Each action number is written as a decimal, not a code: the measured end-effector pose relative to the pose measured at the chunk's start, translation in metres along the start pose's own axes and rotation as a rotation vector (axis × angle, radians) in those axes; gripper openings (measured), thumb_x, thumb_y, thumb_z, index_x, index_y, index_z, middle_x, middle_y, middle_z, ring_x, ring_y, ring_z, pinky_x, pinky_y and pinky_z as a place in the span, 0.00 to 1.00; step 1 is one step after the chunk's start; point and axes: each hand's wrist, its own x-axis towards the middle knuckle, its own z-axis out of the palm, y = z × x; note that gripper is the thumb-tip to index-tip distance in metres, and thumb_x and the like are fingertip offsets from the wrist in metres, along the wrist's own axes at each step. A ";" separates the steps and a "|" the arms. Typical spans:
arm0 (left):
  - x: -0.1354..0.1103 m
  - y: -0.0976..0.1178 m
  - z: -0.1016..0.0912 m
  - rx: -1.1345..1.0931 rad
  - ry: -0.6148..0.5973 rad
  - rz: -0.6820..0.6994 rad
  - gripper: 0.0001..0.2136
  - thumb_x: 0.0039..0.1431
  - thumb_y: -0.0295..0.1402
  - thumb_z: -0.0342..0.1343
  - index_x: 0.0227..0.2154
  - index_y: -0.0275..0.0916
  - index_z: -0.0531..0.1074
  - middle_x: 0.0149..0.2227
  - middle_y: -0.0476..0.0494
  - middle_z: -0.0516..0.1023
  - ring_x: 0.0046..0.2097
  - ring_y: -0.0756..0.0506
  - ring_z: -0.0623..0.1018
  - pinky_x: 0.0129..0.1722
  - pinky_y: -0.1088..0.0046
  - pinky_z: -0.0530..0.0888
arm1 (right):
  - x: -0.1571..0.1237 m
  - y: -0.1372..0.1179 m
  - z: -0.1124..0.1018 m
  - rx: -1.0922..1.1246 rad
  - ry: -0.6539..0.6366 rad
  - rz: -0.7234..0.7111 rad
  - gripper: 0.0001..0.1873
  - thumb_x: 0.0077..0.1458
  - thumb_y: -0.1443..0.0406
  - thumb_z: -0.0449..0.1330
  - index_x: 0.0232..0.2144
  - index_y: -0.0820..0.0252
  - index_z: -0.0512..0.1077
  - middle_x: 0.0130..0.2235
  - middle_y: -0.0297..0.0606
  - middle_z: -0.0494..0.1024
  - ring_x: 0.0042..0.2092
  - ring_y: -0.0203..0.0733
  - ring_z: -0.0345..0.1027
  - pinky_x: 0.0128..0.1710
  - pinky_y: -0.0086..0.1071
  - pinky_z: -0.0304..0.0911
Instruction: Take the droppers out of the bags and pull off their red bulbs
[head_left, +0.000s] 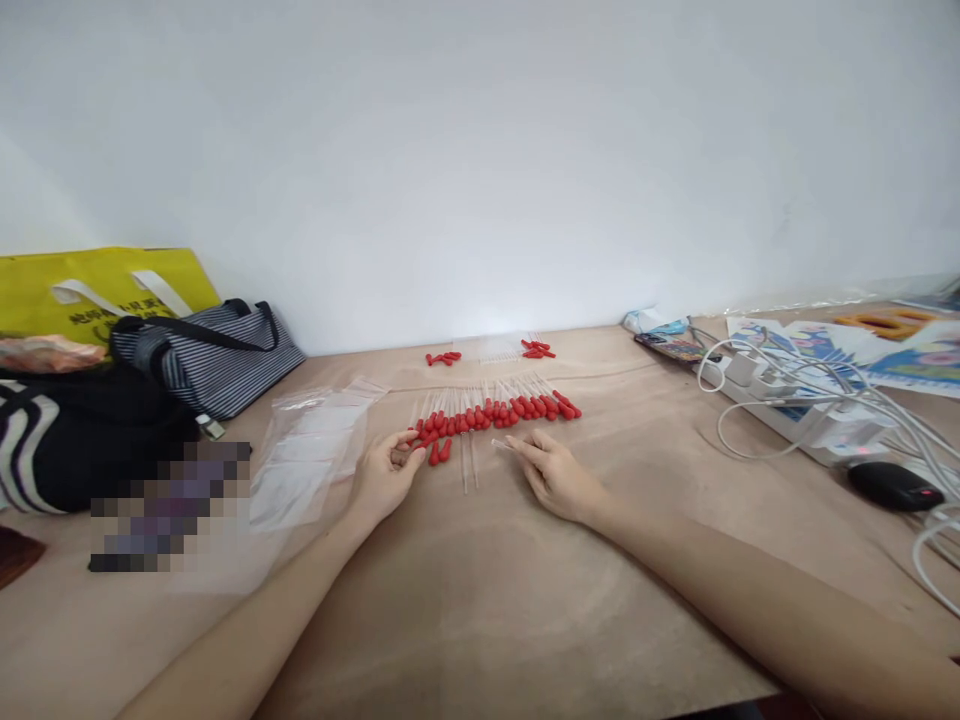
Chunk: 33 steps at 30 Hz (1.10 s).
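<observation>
A row of glass droppers with red rubber bulbs (495, 412) lies across the middle of the table, thin tubes pointing toward the wall. At the row's left end, my left hand (384, 478) is closed, thumb and fingers pinching around a red bulb. Two droppers with red bulbs (439, 453) lie just right of that hand. Two bare-looking glass tubes (469, 468) point toward me from the row. My right hand (559, 478) is closed in a pinch on a small clear tube end (501, 444), mostly hidden by the fingers.
Clear plastic bags (307, 450) lie to the left, by a striped bag (217, 350) and a black bag (90, 430). More red bulbs (537, 349) lie by the wall. At right are a power strip (817, 430), tangled white cables and a black mouse (895, 485).
</observation>
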 end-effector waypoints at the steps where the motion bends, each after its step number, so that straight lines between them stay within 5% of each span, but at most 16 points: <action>1: 0.000 -0.002 0.001 -0.011 -0.019 -0.029 0.16 0.45 0.38 0.54 0.35 0.34 0.72 0.27 0.47 0.71 0.25 0.50 0.72 0.27 0.74 0.71 | 0.001 0.000 0.000 0.021 0.011 -0.002 0.20 0.55 0.72 0.45 0.50 0.60 0.61 0.33 0.39 0.66 0.32 0.36 0.63 0.33 0.30 0.62; 8: -0.003 0.001 0.001 0.078 0.035 0.044 0.13 0.44 0.39 0.53 0.30 0.36 0.72 0.30 0.45 0.71 0.27 0.49 0.72 0.29 0.71 0.72 | 0.008 0.000 0.005 0.083 0.083 0.023 0.12 0.49 0.76 0.46 0.35 0.61 0.63 0.34 0.40 0.66 0.34 0.38 0.63 0.34 0.31 0.62; 19: 0.001 0.004 0.005 -0.036 -0.072 0.061 0.07 0.45 0.33 0.50 0.29 0.37 0.67 0.29 0.46 0.73 0.31 0.48 0.74 0.32 0.71 0.73 | 0.030 -0.009 0.037 0.045 0.071 0.079 0.11 0.47 0.77 0.47 0.31 0.61 0.63 0.36 0.42 0.62 0.37 0.39 0.62 0.37 0.32 0.63; 25: 0.004 0.005 0.007 -0.034 -0.116 0.026 0.09 0.46 0.34 0.49 0.30 0.36 0.68 0.28 0.44 0.74 0.30 0.47 0.75 0.30 0.71 0.73 | 0.033 -0.020 0.032 0.080 0.010 0.102 0.05 0.53 0.70 0.50 0.29 0.63 0.65 0.35 0.41 0.63 0.33 0.36 0.61 0.37 0.31 0.63; 33: -0.007 0.017 -0.007 0.099 -0.038 -0.026 0.08 0.45 0.34 0.51 0.26 0.37 0.70 0.26 0.46 0.76 0.28 0.47 0.75 0.30 0.71 0.72 | 0.031 -0.025 0.025 0.100 -0.074 0.092 0.10 0.53 0.61 0.54 0.29 0.63 0.67 0.35 0.40 0.64 0.34 0.36 0.61 0.35 0.32 0.63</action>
